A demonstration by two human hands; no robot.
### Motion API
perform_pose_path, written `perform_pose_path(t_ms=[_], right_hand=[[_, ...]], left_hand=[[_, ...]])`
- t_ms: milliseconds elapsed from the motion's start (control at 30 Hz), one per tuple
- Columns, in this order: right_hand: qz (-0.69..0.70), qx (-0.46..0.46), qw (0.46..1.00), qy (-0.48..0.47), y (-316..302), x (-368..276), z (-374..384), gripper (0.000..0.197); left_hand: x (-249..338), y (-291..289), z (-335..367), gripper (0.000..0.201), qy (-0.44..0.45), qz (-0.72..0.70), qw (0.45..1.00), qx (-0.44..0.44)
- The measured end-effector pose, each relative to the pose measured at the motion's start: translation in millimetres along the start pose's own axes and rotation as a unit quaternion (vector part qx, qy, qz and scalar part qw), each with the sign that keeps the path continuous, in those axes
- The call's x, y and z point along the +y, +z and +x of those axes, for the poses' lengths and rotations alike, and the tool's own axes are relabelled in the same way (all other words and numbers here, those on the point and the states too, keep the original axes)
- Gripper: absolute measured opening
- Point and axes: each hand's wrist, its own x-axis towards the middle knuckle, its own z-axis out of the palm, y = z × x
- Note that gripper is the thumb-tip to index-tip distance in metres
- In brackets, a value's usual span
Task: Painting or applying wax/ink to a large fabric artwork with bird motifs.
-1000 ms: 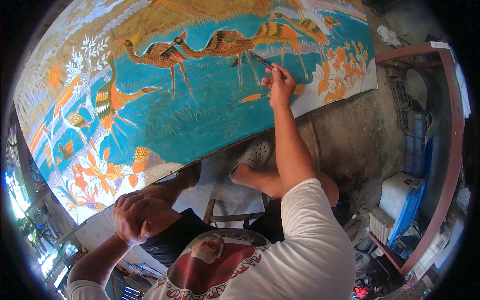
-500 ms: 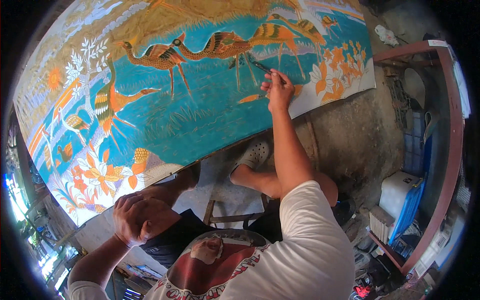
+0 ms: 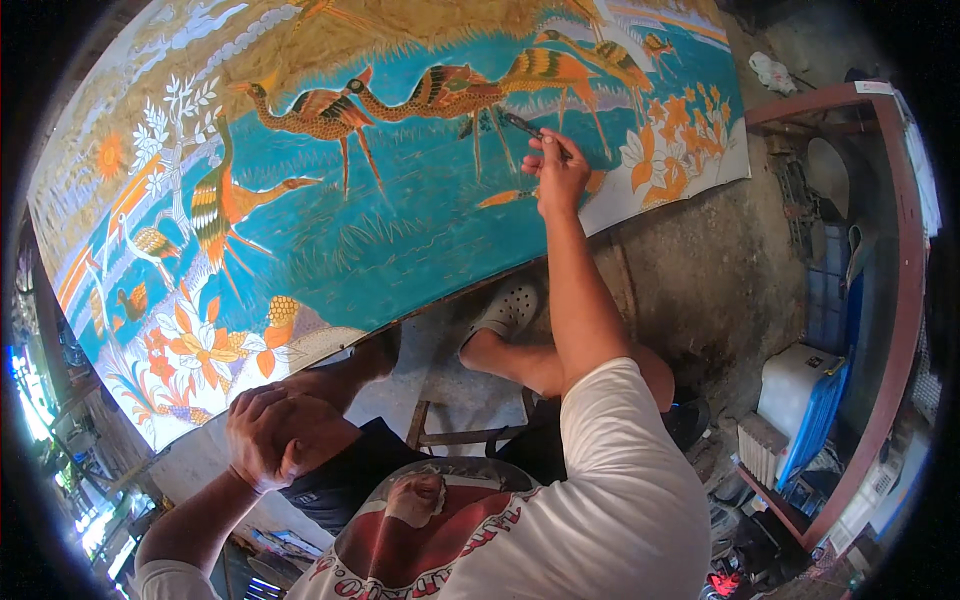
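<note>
In front of me leans a large painted panel (image 3: 400, 260), with orange and brown long-legged birds on turquoise water and flowers at its lower corners. My right hand (image 3: 560, 175) pinches a slim dark paintbrush (image 3: 524, 125) at the panel's right half. The brush tip is beside a small dark green patch (image 3: 487, 122) under the middle bird (image 3: 450, 95); whether it touches the surface I cannot make out. Over my bent left knee (image 3: 320, 430) lies my left hand (image 3: 262, 435), holding no tool, its fingers draped across the knee.
At right stands a reddish-brown frame (image 3: 915, 250), with a white container (image 3: 790, 390) and blue flat pieces (image 3: 815, 420) by it. A low stool (image 3: 470, 437) shows between my legs. My foot in a grey clog (image 3: 512, 308) is close below the panel's lower edge.
My right hand and the paintbrush have shifted very slightly, the brush now lying a little flatter. My left hand has stayed on the knee.
</note>
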Motion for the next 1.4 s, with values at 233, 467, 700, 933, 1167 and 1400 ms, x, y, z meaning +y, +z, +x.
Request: perform_pose_path(t_ms=[233, 467, 700, 933, 1167, 1400], right_hand=[[-0.016, -0.026, 0.998, -0.049, 11, -9, 5, 0.025], [-0.082, -0.053, 0.995, -0.026, 22, -10, 9, 0.023], [-0.124, -0.052, 0.99, -0.05, 11, -9, 6, 0.022], [-0.097, -0.032, 0.993, -0.05, 6, -8, 2, 0.022], [0.014, 0.003, 1.0, -0.026, -11, -29, -8, 0.022], [0.096, -0.021, 0.995, -0.004, -97, -91, -25, 0.026]], left_hand=[[0, 0, 1, 0.059, -0.004, -0.011, 1.0, 0.007], [-2, 2, -1, 0.059, 0.001, -0.011, 1.0, 0.009], [-1, 1, -1, 0.058, 0.009, -0.007, 1.0, 0.017], [-2, 1, 1, 0.057, 0.01, 0.0, 1.0, 0.016], [3, 0, -3, 0.056, 0.0, -0.008, 1.0, 0.015], [1, 3, -10, 0.058, 0.005, 0.006, 1.0, 0.017]])
